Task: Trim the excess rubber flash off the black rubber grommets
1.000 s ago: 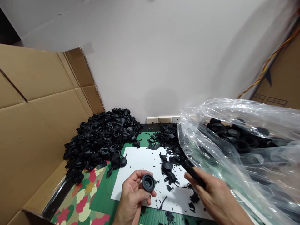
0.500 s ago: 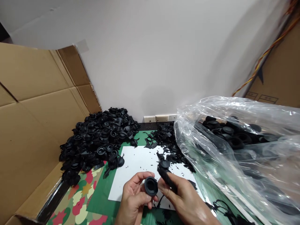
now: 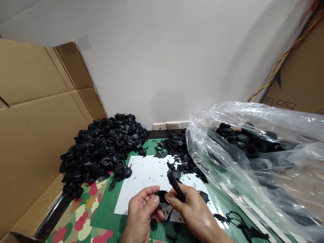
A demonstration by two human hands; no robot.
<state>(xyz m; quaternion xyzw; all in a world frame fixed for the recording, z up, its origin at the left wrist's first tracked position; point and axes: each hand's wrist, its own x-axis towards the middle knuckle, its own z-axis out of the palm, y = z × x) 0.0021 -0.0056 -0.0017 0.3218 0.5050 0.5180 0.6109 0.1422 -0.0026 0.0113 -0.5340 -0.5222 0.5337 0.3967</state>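
Note:
A round black rubber cap [image 3: 162, 199] with a raised rim and hollow middle is pinched between the thumb and fingers of my left hand [image 3: 143, 211]. My right hand [image 3: 192, 209] grips a black rod-shaped tool [image 3: 176, 185] that slants up and left out of the fist; its kind cannot be made out. My right thumb and fingertips also press on the cap's right edge. Both hands are over the lower part of a white sheet [image 3: 144, 172], where small black scraps lie scattered.
Left of the sheet rises a heap of black rubber pieces [image 3: 101, 145] against a cardboard box [image 3: 37, 118]. Black trimmings [image 3: 177, 143] are piled behind the sheet. A clear plastic bag [image 3: 227, 168] holding black caps [image 3: 243, 138] fills the right. Wall sockets [image 3: 172, 126] sit at the back.
The cap has tipped from facing me to lying flatter. My right thumb has come over onto its edge, and the two hands are closer together. The view has shifted slightly.

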